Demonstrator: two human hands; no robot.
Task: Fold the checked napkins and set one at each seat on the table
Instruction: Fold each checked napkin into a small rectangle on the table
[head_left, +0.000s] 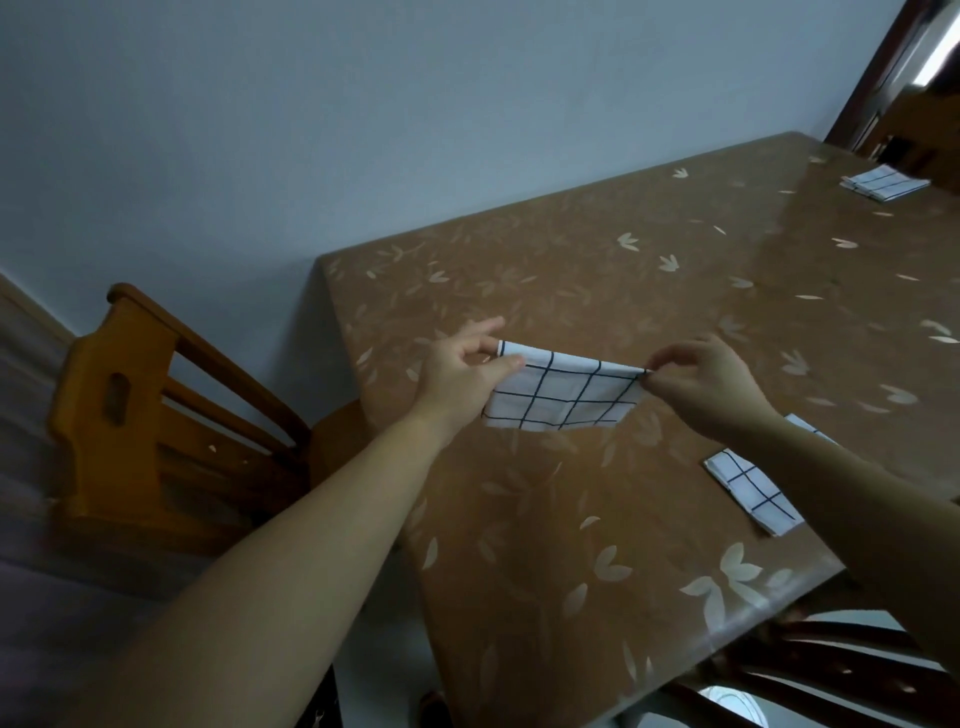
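Room as I see it through the head camera. A plain, pale blue-grey wall (363, 130) fills the upper left, dimly lit. A table (597, 291) under a glossy brown cover printed with pale leaves stands with its far edge along that wall. A light wooden chair (119, 415) with a slatted back sits at the table's left end; a darker chair (831, 670) is at its near edge, lower right. At top right I make out a dark door frame (872, 78) and a bright strip of light (940, 52). The floor (62, 597), lower left, looks grey.
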